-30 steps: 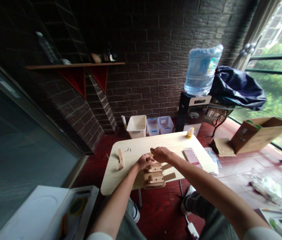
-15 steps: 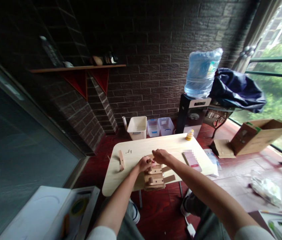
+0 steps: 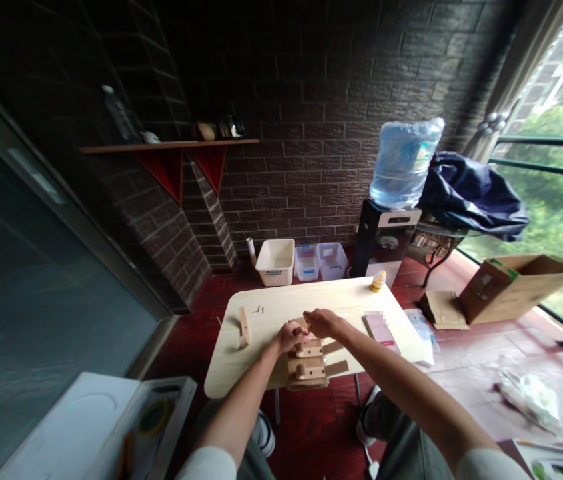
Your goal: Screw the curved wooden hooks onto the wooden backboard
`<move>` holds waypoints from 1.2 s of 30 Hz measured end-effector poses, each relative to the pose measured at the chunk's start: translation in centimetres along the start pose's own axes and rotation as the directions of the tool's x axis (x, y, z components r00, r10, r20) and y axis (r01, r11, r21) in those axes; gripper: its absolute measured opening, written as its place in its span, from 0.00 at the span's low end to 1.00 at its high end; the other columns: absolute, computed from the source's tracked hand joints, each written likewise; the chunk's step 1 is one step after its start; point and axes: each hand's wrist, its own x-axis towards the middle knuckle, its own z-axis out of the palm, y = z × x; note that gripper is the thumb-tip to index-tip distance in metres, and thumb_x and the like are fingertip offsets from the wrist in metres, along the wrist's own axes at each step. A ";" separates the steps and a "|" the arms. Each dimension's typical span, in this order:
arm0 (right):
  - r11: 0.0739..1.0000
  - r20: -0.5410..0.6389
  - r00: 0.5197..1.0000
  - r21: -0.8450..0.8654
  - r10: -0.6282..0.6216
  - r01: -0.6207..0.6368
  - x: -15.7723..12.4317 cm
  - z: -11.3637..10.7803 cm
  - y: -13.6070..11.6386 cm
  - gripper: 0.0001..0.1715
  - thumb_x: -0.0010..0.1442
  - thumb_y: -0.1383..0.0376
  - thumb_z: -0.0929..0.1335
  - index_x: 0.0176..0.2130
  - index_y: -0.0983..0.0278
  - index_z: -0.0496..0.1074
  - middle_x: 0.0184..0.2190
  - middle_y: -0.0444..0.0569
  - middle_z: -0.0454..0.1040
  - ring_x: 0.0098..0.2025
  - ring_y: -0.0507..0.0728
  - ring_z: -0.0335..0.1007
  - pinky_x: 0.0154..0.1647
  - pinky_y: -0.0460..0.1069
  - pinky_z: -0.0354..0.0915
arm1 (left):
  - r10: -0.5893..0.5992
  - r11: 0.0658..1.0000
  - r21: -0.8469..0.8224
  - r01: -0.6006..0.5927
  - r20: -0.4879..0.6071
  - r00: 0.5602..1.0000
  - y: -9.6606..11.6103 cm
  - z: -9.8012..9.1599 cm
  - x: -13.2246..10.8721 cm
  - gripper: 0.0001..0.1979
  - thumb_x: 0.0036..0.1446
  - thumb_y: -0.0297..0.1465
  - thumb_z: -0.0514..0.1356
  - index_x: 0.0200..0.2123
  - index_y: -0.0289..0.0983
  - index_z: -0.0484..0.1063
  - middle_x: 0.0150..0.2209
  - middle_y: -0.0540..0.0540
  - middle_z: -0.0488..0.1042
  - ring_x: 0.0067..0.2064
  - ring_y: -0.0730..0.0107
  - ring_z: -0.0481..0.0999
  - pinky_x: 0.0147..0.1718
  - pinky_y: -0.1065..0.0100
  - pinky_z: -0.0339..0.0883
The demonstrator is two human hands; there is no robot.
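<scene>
A wooden assembly (image 3: 307, 382) lies at the table's near edge: a board with short rounded wooden pieces (image 3: 311, 372) across it, showing dark screw heads or holes. Flat wooden slats (image 3: 337, 367) stick out on its right. My left hand (image 3: 290, 337) is closed around one of the wooden pieces at the far end. Just right of it, my right hand (image 3: 323, 324) is closed in a fist above that same end; what it grips is hidden. On the table's left rests a loose wooden piece (image 3: 244, 327), with small dark screws (image 3: 258, 310) beyond it.
The pale table (image 3: 271, 303) also holds a small yellow-and-clear bottle (image 3: 378, 282) and a pink booklet or box (image 3: 381, 330). Plastic bins (image 3: 275, 263) and a water dispenser (image 3: 386, 237) stand behind. An open white case (image 3: 96, 427) is at lower left, a cardboard box (image 3: 501, 290) at right.
The view has tilted slightly up, so everything sits a little lower in the picture. Both hands stay at the far end of the wooden assembly; my right fist has turned slightly.
</scene>
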 end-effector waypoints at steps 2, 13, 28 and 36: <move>1.000 0.004 1.000 -0.001 0.000 0.000 -0.1 -0.6 0.0 0.19 0.64 0.64 0.65 0.54 0.67 0.69 0.45 0.60 0.79 0.44 0.62 0.78 0.39 0.52 0.72 | 0.007 1.000 0.010 -0.007 -0.007 1.000 -0.2 0.0 0.0 0.14 0.45 0.40 0.67 0.32 0.36 0.80 0.38 0.42 0.78 0.40 0.61 0.77 0.42 0.63 0.70; 0.995 -0.022 0.996 0.057 0.084 -0.083 -0.1 -0.4 -0.3 0.21 0.64 0.63 0.64 0.54 0.71 0.69 0.43 0.63 0.79 0.45 0.63 0.78 0.39 0.51 0.71 | 0.073 0.995 0.063 -0.071 -0.022 0.997 -0.1 -0.3 0.1 0.12 0.45 0.39 0.68 0.29 0.37 0.79 0.35 0.43 0.79 0.40 0.59 0.77 0.45 0.61 0.70; 1.000 -0.024 1.000 0.014 0.003 -0.002 -0.3 -0.3 0.3 0.20 0.66 0.63 0.63 0.54 0.70 0.68 0.44 0.62 0.79 0.45 0.62 0.78 0.40 0.51 0.71 | 0.091 0.993 0.073 -0.091 0.002 0.996 -1.1 -0.1 0.6 0.13 0.47 0.41 0.67 0.31 0.38 0.80 0.37 0.43 0.79 0.42 0.60 0.77 0.47 0.60 0.69; 0.997 0.008 0.998 0.049 0.055 -0.055 -1.0 -0.6 0.3 0.21 0.66 0.61 0.63 0.55 0.70 0.68 0.44 0.61 0.79 0.44 0.62 0.78 0.39 0.50 0.71 | 0.098 0.992 0.074 -0.098 0.003 0.995 -0.8 -0.1 0.5 0.14 0.47 0.42 0.67 0.31 0.37 0.80 0.37 0.44 0.78 0.40 0.61 0.77 0.44 0.62 0.69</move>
